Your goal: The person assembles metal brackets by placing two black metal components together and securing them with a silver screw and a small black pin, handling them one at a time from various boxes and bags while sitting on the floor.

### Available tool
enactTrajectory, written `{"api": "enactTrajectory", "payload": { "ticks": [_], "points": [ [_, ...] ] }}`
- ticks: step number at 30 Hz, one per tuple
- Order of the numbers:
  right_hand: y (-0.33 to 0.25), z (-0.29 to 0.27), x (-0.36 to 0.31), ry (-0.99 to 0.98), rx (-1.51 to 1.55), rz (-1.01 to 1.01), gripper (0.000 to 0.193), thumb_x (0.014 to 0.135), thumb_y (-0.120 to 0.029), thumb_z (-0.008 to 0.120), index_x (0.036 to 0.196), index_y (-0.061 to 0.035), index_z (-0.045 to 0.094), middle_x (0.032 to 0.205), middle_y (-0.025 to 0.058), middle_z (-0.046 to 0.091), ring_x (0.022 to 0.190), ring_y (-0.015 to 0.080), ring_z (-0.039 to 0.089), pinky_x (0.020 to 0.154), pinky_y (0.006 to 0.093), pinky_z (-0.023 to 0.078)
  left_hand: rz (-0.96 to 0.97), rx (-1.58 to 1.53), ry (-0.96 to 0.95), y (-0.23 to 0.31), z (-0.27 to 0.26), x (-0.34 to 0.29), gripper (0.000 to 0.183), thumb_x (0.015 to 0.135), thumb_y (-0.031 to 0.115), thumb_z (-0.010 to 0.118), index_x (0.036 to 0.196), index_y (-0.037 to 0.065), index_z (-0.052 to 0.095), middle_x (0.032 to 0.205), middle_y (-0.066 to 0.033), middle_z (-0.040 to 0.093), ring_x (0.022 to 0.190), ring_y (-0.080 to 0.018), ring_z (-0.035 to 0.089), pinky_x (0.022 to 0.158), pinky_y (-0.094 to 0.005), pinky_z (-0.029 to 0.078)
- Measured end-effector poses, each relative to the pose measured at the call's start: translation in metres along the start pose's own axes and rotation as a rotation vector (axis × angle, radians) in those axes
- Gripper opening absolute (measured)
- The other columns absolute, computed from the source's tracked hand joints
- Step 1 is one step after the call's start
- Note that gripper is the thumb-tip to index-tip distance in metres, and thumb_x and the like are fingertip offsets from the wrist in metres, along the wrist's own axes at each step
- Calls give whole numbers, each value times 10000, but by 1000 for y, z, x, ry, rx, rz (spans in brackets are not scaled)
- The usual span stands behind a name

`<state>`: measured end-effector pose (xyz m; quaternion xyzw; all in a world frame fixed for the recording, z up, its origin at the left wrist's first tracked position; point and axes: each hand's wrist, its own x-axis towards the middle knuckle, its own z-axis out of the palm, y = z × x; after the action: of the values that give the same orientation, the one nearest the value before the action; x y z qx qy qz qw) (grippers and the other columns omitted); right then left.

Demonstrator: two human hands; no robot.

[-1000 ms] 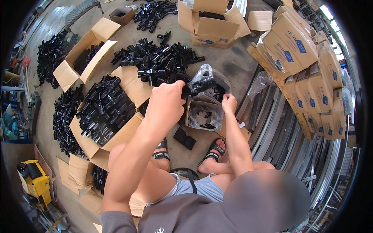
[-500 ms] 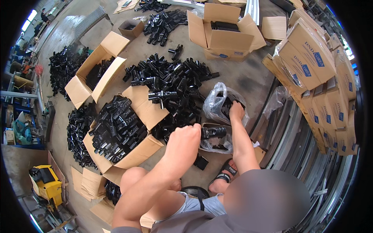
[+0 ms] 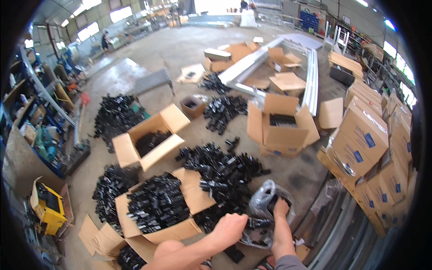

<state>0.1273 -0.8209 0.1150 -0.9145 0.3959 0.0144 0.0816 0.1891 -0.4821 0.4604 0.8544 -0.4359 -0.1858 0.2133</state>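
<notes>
Carton [image 3: 164, 154], flaps open, holds black parts [image 3: 152, 141]; nearer carton [image 3: 174, 230] brims with more. My left hand [image 3: 230, 229] clamps black fitting [image 3: 260, 223] in its fingers, over plastic-lined box [image 3: 254, 245]; fitting's long axis runs sideways, free end pointing right. Clear bag [image 3: 258, 205] surrounds my right hand [image 3: 281, 208]; fingers apart or together, cannot tell. Far carton [image 3: 285, 137] holds black parts.

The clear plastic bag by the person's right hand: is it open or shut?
Open. The person's bare right hand dips into the clear, crinkly plastic bag through its spread top.
</notes>
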Motion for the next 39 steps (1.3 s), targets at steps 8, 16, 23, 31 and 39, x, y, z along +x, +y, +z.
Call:
{"api": "enactTrajectory", "payload": {
  "ticks": [8,16,23,31,39],
  "points": [
    [-11,-1,-7,-126,41,104,239,983,-155,608,1113,-24,760,1190,218,725,1122,392,705,956,478,577,-7,11,-48,11,-18,-23,363,771,72,780,1108,5,664,870,-232,724,871,-418,724,767,-497,599],
    [-30,-51,-39,-236,90,49,259,816,-72,769,1058,18,762,1148,273,723,1132,426,689,977,468,555,64,-19,108,0,-7,-23,189,737,-5,716,904,-27,631,833,-234,710,843,-441,722,740,-501,602],
    [-33,-84,-71,-35,318,51,221,837,22,636,1051,-6,688,1081,287,722,1112,478,669,990,522,509,43,15,249,-6,-5,-14,50,754,-15,691,789,-33,722,844,-259,723,793,-420,751,699,-483,634],
    [-150,-260,-126,72,1041,-370,151,977,-69,683,1117,-10,681,962,118,781,890,171,755,802,299,562,-116,58,298,-43,-40,-27,175,709,20,738,883,23,719,878,-236,722,907,-422,715,825,-507,574],
    [-189,-348,-193,266,781,-800,137,835,-52,822,965,-48,780,899,87,765,849,231,697,764,345,546,-32,70,350,-29,-46,-37,247,716,-18,741,962,4,727,868,-207,727,893,-391,724,820,-482,584]
  ]
}}
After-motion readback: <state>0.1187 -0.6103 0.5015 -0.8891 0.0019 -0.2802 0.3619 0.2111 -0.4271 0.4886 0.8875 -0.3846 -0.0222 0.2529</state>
